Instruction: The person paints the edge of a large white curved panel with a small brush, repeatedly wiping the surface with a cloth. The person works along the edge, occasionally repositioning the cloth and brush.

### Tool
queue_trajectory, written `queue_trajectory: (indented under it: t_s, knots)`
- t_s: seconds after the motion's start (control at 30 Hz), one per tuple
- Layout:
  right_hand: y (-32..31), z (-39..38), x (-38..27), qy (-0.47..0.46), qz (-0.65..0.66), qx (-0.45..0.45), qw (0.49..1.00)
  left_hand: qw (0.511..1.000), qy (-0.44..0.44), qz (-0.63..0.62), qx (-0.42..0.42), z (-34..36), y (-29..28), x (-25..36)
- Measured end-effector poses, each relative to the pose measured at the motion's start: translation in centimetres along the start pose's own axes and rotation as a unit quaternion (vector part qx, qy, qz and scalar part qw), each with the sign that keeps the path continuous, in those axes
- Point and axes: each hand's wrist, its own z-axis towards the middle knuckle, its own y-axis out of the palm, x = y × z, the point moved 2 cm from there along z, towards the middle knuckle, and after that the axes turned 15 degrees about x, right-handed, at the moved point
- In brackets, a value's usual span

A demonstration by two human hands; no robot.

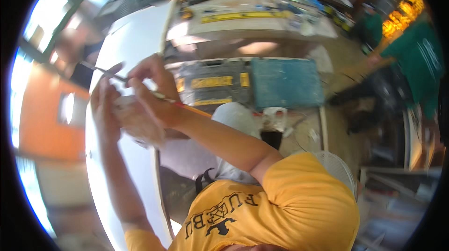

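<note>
Both of my hands are raised together over the white board at the left, blurred by motion. My left hand point(106, 106) is closed around a pale, see-through bundle point(138, 122) that looks like a plastic bag. My right hand point(161, 92) has its fingers pinched beside it. A thin dark rod-like tool point(105, 71) runs from the right fingertips toward the far left; its kind is unclear. Along the right hand lies a slim red and yellow stick point(194, 110), like a pencil. What lies between the fingertips is partly hidden.
The long white board point(135, 31) runs along my left. Ahead lie a black and yellow tool case point(213, 82) and a teal case point(286, 82). A yellow level point(243, 16) rests on the bench beyond. A person in green point(416, 68) stands at right.
</note>
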Motion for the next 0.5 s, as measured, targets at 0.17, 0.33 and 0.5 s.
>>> queue_trajectory:
  t_s: [0.17, 0.33, 0.5]
  knots:
    - [2.1, -6.1, -4.0, -0.014, 0.079, 0.02, 0.997, 0.992, -0.039, -0.115, 0.04, -8.6, 1.7, 3.9]
    - [-1.1, -9.0, -5.3, 0.012, 0.037, -0.051, 0.998, 0.985, -0.127, -0.098, 0.064, -11.1, -0.5, 4.0]
    - [-7.5, -7.7, -5.5, 0.028, -0.128, -0.058, 0.99, 0.98, -0.104, -0.043, 0.163, -6.2, -6.8, 2.5]
